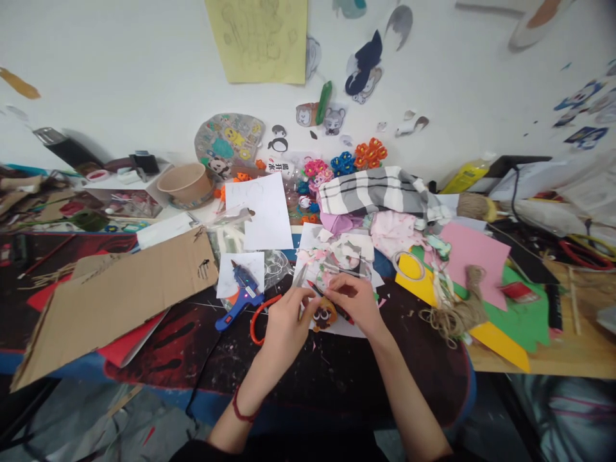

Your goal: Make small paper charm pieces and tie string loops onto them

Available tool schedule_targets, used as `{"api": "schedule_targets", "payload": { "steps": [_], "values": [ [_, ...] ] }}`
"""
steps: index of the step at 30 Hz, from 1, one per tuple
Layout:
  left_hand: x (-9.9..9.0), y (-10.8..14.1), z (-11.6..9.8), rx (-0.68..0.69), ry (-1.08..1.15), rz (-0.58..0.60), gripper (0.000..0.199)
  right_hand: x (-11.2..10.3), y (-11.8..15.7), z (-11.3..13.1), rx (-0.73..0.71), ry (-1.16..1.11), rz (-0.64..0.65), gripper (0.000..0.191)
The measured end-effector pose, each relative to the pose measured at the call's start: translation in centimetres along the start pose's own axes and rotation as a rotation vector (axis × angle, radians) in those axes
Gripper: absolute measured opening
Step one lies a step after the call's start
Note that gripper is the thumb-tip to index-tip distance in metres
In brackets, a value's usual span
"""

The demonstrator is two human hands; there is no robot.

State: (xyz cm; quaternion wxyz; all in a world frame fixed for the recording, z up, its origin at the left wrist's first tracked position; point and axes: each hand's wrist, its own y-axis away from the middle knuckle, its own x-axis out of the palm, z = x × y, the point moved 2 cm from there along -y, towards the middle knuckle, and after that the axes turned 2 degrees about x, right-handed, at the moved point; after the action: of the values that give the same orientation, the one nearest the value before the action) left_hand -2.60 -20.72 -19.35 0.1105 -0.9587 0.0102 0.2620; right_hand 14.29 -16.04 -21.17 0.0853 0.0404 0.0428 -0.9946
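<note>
A small brown figure with big white eyes (323,316) lies between my hands over white paper and scraps. My left hand (290,316) has its thumb and fingers closed at the figure's upper left edge. My right hand (355,301) pinches at its upper right, fingertips close to the left ones. What exactly each fingertip pinches is too small to tell. A dark pencil with a red end (315,288) lies just above the fingertips. Cut paper scraps (353,250) are heaped behind the hands.
Left of my hands are a blue glue gun (244,295), an orange scissor handle (258,326) and a large cardboard sheet (129,295). Twine (464,311), tape (409,264) and coloured paper (476,256) lie right. Behind are checked cloth (375,192) and a bowl (185,185).
</note>
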Motion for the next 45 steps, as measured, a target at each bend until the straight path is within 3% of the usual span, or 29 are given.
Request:
{"api": "schedule_targets", "payload": {
  "steps": [5,11,14,15,17,19,20,22,24,30,39,45],
  "values": [
    [0.7,0.9,-1.3,0.198,-0.239,-0.008,0.015,0.0,0.4,0.9,-0.079,0.040,-0.053,0.020],
    [1.1,1.3,-1.5,0.234,-0.220,-0.047,0.013,-0.4,1.0,0.8,-0.167,0.043,-0.118,0.019],
    [1.0,1.4,-1.5,0.238,-0.225,-0.056,0.012,-0.7,1.4,0.4,-0.131,0.075,-0.119,0.016],
    [1.0,1.5,-1.4,0.248,-0.244,-0.062,0.011,-0.9,1.6,0.3,-0.117,0.103,-0.151,0.021],
    [0.9,1.7,-1.3,0.281,-0.303,-0.066,0.011,-1.5,2.1,0.4,-0.143,0.186,-0.237,0.052],
    [0.9,1.9,-1.3,0.328,-0.374,-0.054,0.012,-1.8,2.7,1.0,-0.255,0.311,-0.209,0.080],
    [0.9,2.1,-1.2,0.351,-0.409,-0.041,0.012,-1.7,2.9,1.3,-0.318,0.385,-0.103,0.079],
    [1.0,2.4,-1.3,0.395,-0.463,-0.017,0.013,-1.5,3.3,1.8,-0.411,0.516,0.166,0.059],
    [1.0,2.7,-1.4,0.422,-0.494,-0.005,0.014,-1.4,3.5,2.1,-0.484,0.561,0.301,0.038],
    [1.3,3.6,-1.6,0.462,-0.509,0.010,0.011,-2.0,3.5,1.6,-0.535,0.547,0.272,0.013],
    [1.8,4.4,-2.2,0.513,-0.493,0.004,0.010,-2.2,5.1,1.2,-0.465,0.432,0.284,0.011],
    [1.9,4.6,-2.5,0.527,-0.528,-0.004,0.012,-3.2,6.3,0.8,-0.456,0.526,0.239,0.014]
  ]
}}
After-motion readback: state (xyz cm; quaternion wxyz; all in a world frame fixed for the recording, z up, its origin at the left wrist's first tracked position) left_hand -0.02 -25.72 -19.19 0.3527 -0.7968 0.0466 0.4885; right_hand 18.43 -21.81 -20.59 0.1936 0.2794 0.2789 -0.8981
